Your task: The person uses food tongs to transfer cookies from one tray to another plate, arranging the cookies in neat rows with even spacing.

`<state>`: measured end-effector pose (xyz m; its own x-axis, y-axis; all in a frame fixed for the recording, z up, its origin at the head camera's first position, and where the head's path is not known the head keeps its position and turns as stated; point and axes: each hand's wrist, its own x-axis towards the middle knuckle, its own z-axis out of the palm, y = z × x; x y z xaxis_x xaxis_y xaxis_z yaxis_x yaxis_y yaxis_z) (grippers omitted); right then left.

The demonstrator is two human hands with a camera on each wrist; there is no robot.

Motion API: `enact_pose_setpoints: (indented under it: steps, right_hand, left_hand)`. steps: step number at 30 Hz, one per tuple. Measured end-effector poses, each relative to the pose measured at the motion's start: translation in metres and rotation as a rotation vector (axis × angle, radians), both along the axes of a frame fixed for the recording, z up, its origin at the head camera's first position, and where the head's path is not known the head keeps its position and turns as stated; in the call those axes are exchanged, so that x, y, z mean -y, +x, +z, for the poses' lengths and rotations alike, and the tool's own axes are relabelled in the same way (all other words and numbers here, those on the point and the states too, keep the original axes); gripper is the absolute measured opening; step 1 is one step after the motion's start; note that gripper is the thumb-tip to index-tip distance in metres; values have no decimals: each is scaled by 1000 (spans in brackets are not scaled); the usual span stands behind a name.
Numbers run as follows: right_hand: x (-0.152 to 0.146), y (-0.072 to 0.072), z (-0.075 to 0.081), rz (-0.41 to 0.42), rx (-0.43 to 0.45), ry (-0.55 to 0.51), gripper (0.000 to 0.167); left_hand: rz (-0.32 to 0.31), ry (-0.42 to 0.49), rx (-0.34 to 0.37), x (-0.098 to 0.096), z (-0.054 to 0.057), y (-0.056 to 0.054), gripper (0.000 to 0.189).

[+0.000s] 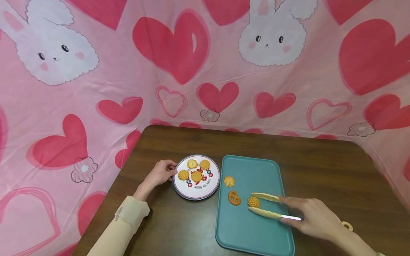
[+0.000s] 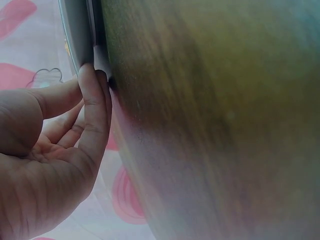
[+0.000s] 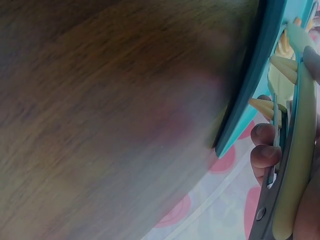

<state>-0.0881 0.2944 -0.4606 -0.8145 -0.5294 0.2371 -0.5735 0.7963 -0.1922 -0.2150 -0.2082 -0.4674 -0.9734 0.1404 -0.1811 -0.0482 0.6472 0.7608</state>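
My left hand (image 1: 161, 172) pinches the left rim of a round white plate (image 1: 205, 190) with a printed design. Several cookies, among them a swirled cookie (image 1: 183, 175) and a round flat one (image 1: 196, 176), lie on it. In my right hand (image 1: 315, 217) is a pair of cream-coloured tongs (image 1: 265, 212), held over a teal tray (image 1: 256, 234). The tong tips stand apart on either side of a swirled cookie (image 1: 253, 202). Left of the tips lie a pretzel (image 1: 234, 198) and a flower-shaped cookie (image 1: 229, 181). The right wrist view shows fingers around the tongs' handle (image 3: 295, 185).
The plate and tray sit side by side on a dark wooden table (image 1: 330, 170). A cream ring (image 1: 347, 225), perhaps the tongs' end, shows beyond my right wrist. Pink cloth (image 1: 173, 106) with hearts and rabbits hangs behind the table and at its left.
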Motion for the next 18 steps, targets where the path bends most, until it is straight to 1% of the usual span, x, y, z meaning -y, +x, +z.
enact_pose_setpoints:
  steps: [7, 18]
  right_hand:
    - [0, 0, -1, 4, 0, -11, 54]
    - [0, -1, -1, 20, -37, -16, 53]
  left_hand:
    - [4, 6, 8, 0, 0, 1, 27]
    - [-1, 11, -6, 1, -2, 1, 25]
